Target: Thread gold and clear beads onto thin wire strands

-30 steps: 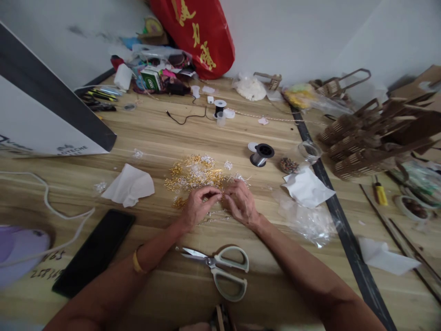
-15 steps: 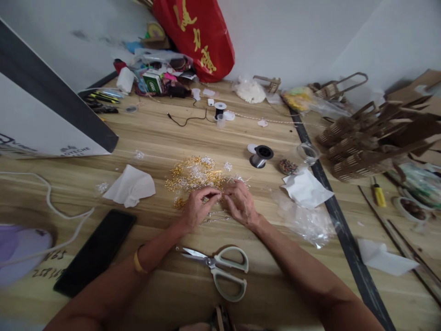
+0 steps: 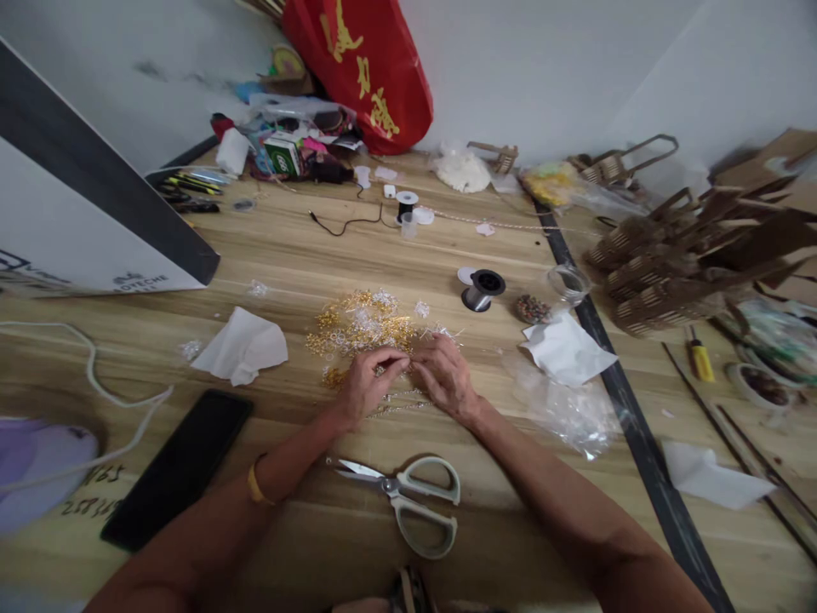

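My left hand [image 3: 371, 380] is closed in a pinch at the near edge of a pile of gold and silver jewellery findings [image 3: 361, 323]. Facing it, my right hand [image 3: 445, 376] is pinched too, its fingertips almost meeting those of the left. Whatever lies between the fingertips is too small to name. Just below the hands, a thin beaded chain [image 3: 401, 409] stretches over the wood. Nearer to me lie scissors [image 3: 391, 487] with pale handles, their blades slightly apart and pointing left.
A black phone [image 3: 179, 468] and a white paper [image 3: 242, 347] lie to the left. On the right are a wire spool [image 3: 483, 290], a tipped clear jar [image 3: 568, 285] with beads, a plastic bag [image 3: 571, 413] and brown woven baskets [image 3: 644, 264]. A white box [image 3: 82, 221] stands at far left.
My right fingertips have shifted slightly left, closer to the left ones. Otherwise the hands and the things on the table look the same.
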The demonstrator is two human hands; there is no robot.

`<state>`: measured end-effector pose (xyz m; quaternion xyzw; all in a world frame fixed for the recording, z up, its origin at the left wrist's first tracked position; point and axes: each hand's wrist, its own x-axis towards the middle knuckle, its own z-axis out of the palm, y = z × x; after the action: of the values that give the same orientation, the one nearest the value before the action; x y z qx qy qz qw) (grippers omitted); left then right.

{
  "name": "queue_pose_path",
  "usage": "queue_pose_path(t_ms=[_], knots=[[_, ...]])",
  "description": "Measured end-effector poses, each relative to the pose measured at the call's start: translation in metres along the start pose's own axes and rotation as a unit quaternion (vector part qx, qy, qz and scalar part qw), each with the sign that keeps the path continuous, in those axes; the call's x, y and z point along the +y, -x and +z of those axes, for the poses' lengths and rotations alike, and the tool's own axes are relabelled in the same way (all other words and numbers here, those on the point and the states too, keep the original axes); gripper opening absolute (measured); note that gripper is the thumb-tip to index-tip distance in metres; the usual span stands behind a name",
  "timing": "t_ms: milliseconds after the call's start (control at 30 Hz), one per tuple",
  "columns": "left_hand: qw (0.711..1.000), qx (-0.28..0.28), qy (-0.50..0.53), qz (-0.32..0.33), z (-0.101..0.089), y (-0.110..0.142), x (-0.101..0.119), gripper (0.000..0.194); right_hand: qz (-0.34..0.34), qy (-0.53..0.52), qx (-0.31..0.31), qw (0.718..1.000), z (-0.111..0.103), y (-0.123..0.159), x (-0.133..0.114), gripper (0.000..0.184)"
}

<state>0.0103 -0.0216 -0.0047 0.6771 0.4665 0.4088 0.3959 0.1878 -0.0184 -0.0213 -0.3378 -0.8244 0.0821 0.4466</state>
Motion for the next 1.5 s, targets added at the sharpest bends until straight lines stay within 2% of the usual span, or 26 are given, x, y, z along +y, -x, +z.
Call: queue_pose_path(t_ms=[167, 433, 567, 733, 967, 1133, 1233, 1300, 1433, 1500], knots=[[1.000, -0.006, 0.001, -0.019, 0.000, 0.000, 0.000, 0.016, 0.002, 0.007, -0.001, 1.000, 0.000, 0.001, 0.002, 0.014], [0.997, 0.020, -0.051, 0.046, 0.001, 0.001, 0.002, 0.015, 0.010, 0.000, -0.003, 1.000, -0.001, -0.002, -0.001, 0.011], [0.995, 0.034, -0.074, 0.052, 0.001, 0.001, 0.005, 0.015, 0.027, -0.026, 0.008, 0.999, -0.003, -0.002, -0.004, 0.014], [0.995, 0.020, -0.074, 0.056, 0.000, 0.002, 0.006, 0.019, 0.067, -0.079, 0.018, 0.994, -0.006, -0.002, -0.005, 0.020], [0.994, 0.001, -0.086, 0.065, -0.001, 0.003, 0.005, 0.018, 0.002, -0.072, -0.039, 0.997, -0.004, -0.005, -0.006, 0.029], [0.991, 0.010, -0.100, 0.089, 0.001, 0.004, 0.001, 0.018, -0.006, -0.042, -0.026, 0.999, 0.000, -0.003, -0.003, 0.017], [0.989, 0.032, -0.103, 0.096, 0.002, 0.004, 0.001, 0.016, 0.016, -0.011, -0.013, 1.000, -0.002, -0.002, -0.004, 0.008], [0.991, 0.037, -0.093, 0.089, 0.002, 0.004, 0.003, 0.016, 0.054, -0.001, 0.014, 0.998, -0.005, -0.003, -0.005, 0.004], [0.995, 0.038, -0.070, 0.066, 0.001, 0.003, 0.007, 0.016, 0.164, -0.051, 0.095, 0.981, -0.009, -0.008, -0.004, 0.017], [0.996, 0.038, -0.061, 0.051, 0.001, 0.002, 0.009, 0.017, 0.194, -0.082, 0.123, 0.970, -0.011, -0.010, -0.002, 0.018]])
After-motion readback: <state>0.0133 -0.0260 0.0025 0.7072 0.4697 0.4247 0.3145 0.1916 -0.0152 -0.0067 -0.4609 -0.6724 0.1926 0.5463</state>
